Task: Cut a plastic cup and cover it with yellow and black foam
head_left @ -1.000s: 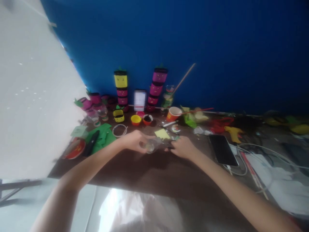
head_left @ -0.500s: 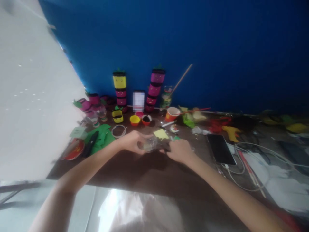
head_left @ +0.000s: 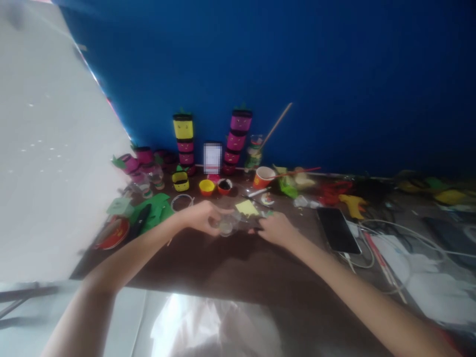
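My left hand (head_left: 203,217) pinches a clear plastic piece (head_left: 226,226), rounded like the end of a cut bottle, above the brown table. Just right of it is my right hand (head_left: 275,229), its fingers closed on a small dark object whose kind the blur hides. That object points toward the plastic piece; whether they touch I cannot tell. Behind the hands lies a notched yellow paper (head_left: 247,208). A scrap of green shows by the right knuckles. A clear ring (head_left: 182,202) of tubing or plastic rests behind my left wrist.
Purple and yellow face-decorated containers stand in a left stack (head_left: 184,144) and a right stack (head_left: 236,141). Nearby are a yellow cup (head_left: 207,187), a paper cup (head_left: 264,177) with a red stick, green sheets (head_left: 156,212), a phone (head_left: 338,230) with cables, and a yellow glue gun (head_left: 353,206).
The plastic piece has shifted slightly left and turned in my left hand, its round end now facing me more. My right hand has stayed nearly in place. The view has moved slightly.
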### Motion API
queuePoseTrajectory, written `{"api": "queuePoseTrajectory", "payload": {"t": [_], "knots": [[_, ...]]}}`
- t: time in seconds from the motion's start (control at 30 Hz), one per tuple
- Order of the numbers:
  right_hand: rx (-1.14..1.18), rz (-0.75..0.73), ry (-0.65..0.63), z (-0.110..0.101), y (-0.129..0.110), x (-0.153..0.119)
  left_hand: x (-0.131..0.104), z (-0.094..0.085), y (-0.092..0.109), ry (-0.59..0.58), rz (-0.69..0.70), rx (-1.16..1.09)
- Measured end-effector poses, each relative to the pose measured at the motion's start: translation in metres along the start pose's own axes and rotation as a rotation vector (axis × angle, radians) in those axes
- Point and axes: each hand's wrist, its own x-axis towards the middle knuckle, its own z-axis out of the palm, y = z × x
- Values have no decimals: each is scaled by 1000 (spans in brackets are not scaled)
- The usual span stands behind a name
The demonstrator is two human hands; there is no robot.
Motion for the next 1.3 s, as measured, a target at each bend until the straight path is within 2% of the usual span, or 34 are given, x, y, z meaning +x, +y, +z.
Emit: {"api": "queuePoseTrajectory", "payload": {"t": [0.27,0.4,0.53,0.63,0.73,0.83,0.9,1.13,1.3], "knots": [[-22,-128,75,16,20,12,-2,-1,1,-25,34,-48],[-2,-75,64,13,16,10,3,-3,2,1,13,-37],[17,1,21,-3,7,1,4,-8,6,-11,-17,-8],[18,90,-28,-15,-2,-6,4,-8,12,-8,-99,151],[38,198,-38,-23,-13,-9,8,-1,21,81,-210,342],[85,263,-41,-24,-26,-9,15,9,26,150,-350,430],[121,292,-49,-24,-32,-9,18,14,25,176,-387,445],[191,333,-49,-23,-39,-4,18,7,8,189,-206,398],[209,323,-20,-23,-43,0,19,0,12,133,-191,418]]}}
